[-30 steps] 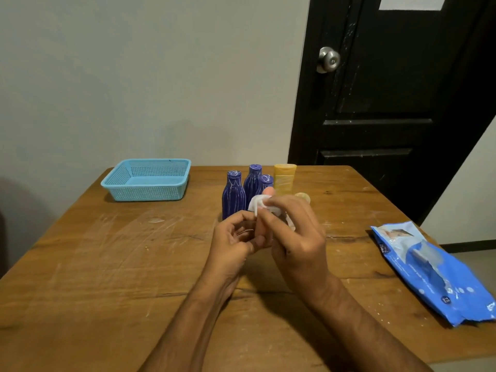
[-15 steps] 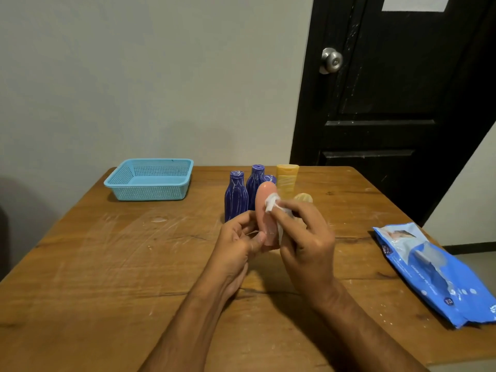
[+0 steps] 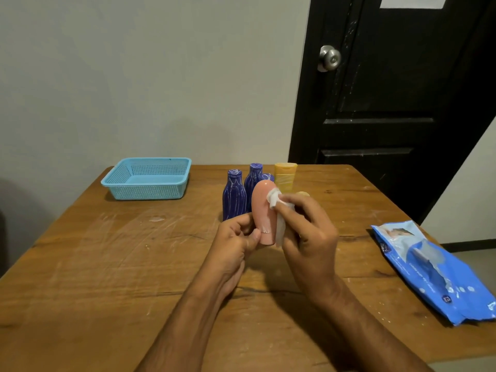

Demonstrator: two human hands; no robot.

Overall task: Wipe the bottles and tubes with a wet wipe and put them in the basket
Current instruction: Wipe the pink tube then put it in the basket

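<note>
Both hands are busy: your left hand (image 3: pixel 236 237) pinches the pink tube (image 3: pixel 264 210) above the counter (image 3: pixel 107 264), your right hand (image 3: pixel 308 232) presses the wet wipe (image 3: pixel 276 204) on it, so turn it slowly.

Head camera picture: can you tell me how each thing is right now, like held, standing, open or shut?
Pink bottle: held upright off the table.
Left hand: grips the pink bottle's lower part.
Right hand: pinches the wet wipe.
Wet wipe: crumpled, pressed on the pink bottle.
Blue bottles: standing, not yet in the basket.
Yellow tube: standing on its cap.
Basket: nothing seen inside.
Wipes pack: lying flat.
Door: shut.
</note>
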